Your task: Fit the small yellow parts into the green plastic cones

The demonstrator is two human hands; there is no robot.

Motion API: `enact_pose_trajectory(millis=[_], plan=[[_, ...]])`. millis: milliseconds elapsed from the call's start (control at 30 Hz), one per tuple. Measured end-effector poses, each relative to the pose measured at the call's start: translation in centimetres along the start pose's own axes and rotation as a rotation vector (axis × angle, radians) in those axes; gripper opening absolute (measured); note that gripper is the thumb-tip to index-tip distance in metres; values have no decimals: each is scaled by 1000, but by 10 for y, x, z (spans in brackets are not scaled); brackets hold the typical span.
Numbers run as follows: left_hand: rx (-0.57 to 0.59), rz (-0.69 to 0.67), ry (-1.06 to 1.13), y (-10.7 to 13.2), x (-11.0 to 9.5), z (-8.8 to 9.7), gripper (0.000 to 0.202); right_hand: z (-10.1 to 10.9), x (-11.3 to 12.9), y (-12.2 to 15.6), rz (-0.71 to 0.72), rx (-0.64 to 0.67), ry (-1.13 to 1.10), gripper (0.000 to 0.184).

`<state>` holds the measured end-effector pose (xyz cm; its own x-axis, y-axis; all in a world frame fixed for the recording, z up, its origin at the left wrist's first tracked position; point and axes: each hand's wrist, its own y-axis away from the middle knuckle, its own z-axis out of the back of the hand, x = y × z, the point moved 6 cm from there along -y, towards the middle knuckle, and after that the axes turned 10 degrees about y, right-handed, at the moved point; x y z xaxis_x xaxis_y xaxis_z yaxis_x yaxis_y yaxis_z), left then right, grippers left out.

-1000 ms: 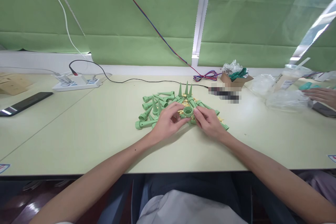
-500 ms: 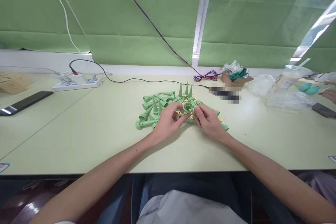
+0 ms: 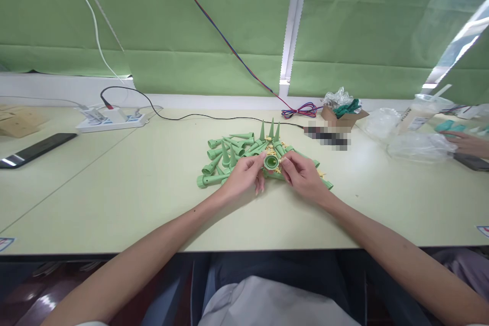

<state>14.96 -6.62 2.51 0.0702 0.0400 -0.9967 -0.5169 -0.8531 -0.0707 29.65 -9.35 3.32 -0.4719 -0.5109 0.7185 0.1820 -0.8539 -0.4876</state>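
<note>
one round green piece (image 3: 271, 163) is at the front of a pile of green spikes (image 3: 225, 156), and its open mouth faces the viewer. the left hand (image 3: 244, 174) pinches this piece at its side, with the thumb near the rim. the right hand (image 3: 304, 175) pinches a small pale thing (image 3: 280, 161) just beside the rim; what it is, i cannot tell. among the spikes, on the table (image 3: 153, 204), lie small yellow pieces (image 3: 271, 150).
</note>
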Motion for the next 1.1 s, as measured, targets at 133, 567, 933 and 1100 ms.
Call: enact_pose_trajectory(millis=[133,567,933,1100], plan=[[16,32,54,-1,3,-1,55,-1,2,-1,13,8,40,37],[55,82,149,-1,7,-3,55,-2,2,-1,23,40,43,36],[95,114,229,0,7,-5,46,-3,3,0,39,62,17,33],[94,51,186,0,4,-2,44,-3,1,0,34,68,53,33]])
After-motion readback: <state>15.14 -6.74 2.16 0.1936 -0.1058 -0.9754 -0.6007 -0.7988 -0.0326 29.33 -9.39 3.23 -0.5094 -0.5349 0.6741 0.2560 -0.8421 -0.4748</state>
